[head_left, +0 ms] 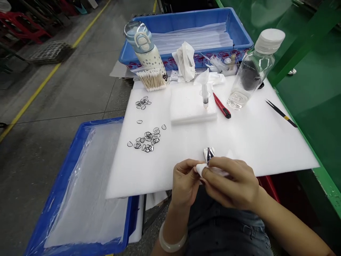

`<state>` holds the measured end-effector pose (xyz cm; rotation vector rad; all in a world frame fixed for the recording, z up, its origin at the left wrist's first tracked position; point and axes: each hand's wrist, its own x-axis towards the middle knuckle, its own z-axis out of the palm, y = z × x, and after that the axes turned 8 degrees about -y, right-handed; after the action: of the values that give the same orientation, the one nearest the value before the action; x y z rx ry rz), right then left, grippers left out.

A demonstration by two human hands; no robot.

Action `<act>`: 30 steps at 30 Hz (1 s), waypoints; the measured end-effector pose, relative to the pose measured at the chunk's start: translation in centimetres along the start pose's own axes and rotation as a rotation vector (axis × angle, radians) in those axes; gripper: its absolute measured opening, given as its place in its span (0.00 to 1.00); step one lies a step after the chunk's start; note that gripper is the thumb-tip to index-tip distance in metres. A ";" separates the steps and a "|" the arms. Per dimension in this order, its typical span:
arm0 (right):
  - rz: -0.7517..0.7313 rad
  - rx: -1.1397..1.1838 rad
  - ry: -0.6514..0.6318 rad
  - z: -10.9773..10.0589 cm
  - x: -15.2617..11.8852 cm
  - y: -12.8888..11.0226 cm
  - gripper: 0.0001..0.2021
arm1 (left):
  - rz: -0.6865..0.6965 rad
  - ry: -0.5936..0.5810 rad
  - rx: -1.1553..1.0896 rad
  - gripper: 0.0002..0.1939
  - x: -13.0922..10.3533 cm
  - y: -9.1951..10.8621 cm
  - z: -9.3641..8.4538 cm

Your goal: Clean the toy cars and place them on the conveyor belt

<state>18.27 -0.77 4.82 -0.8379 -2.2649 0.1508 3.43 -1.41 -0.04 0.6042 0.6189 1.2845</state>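
Near the front edge of the white foam sheet point(186, 149), both of my hands meet. My right hand point(234, 181) is closed on a wad of white tissue point(201, 169), wrapped over its fingertip. Fingers pinched together, my left hand point(185, 183) is up against the tissue; what it holds is hidden. Just beyond the fingers lies a small silver-and-black piece point(209, 153), partly covered by my right hand. To the left, thin black rings point(147, 137) lie scattered, with a smaller group of rings point(143, 102) farther back.
A foam block point(186, 106) carries a small syringe point(205, 96). Around it are a red cutter point(222, 105), clear bottle point(250, 71), tweezers point(281, 113), cotton swabs point(151, 80) and flask point(146, 49). Blue trays stand behind point(186, 19) and lower left point(64, 170).
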 end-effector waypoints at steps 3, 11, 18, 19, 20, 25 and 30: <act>0.000 0.000 -0.086 -1.1 -0.3 0.4 0.05 | 0.037 -0.006 0.087 0.09 -0.2 0.1 -0.2; 0.552 0.299 0.062 -0.4 -3.1 2.7 0.05 | 0.451 0.039 1.176 0.09 -1.3 0.6 -0.9; 0.612 0.381 -0.068 1.3 -3.9 2.6 0.05 | 0.687 -0.133 1.549 0.13 -1.0 -0.8 -0.5; 0.614 0.383 -0.098 1.3 -3.9 2.6 0.04 | 0.685 -0.134 1.563 0.13 -1.0 -0.9 -0.5; 0.619 0.378 -0.127 1.2 -3.9 2.7 0.03 | 0.678 -0.133 1.576 0.13 -1.0 -0.9 -0.5; 0.649 0.350 -0.197 1.1 -3.8 2.9 0.03 | 0.518 -0.098 1.524 0.12 -1.1 -0.2 -0.7; 0.663 0.355 -0.209 1.0 -3.6 2.8 0.03 | 0.378 -0.045 1.462 0.12 -1.1 0.1 -0.9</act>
<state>21.03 -0.65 1.04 -1.3856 -1.9652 0.9481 2.48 -2.40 -0.49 1.9998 1.4371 0.9656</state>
